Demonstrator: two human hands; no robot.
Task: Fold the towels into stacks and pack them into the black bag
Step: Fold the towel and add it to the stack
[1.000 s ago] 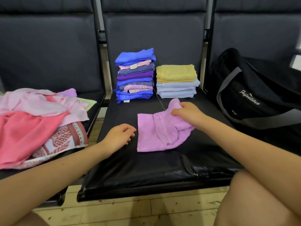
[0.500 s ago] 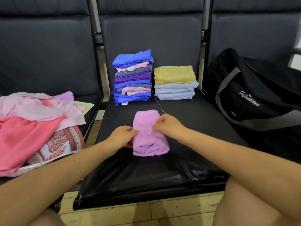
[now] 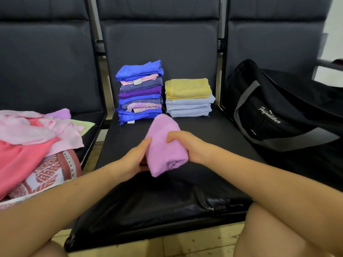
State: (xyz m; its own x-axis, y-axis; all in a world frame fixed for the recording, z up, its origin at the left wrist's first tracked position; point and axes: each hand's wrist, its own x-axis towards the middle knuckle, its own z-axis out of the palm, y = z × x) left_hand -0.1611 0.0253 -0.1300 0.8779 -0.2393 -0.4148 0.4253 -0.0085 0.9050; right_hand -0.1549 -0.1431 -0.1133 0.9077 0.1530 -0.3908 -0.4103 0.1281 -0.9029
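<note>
Left hand (image 3: 136, 157) and right hand (image 3: 187, 145) clasp the folded lilac towel (image 3: 164, 145) from both sides over the middle seat (image 3: 167, 201). Behind it stand 2 folded stacks (image 3: 140, 91). The black bag (image 3: 274, 115) occupies the right seat.

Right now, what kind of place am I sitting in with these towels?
Probably a waiting area, though I can't be sure. You face a row of linked black padded seats with metal posts between them, over a light wooden floor. A black bag rests on the right-hand seat.
</note>
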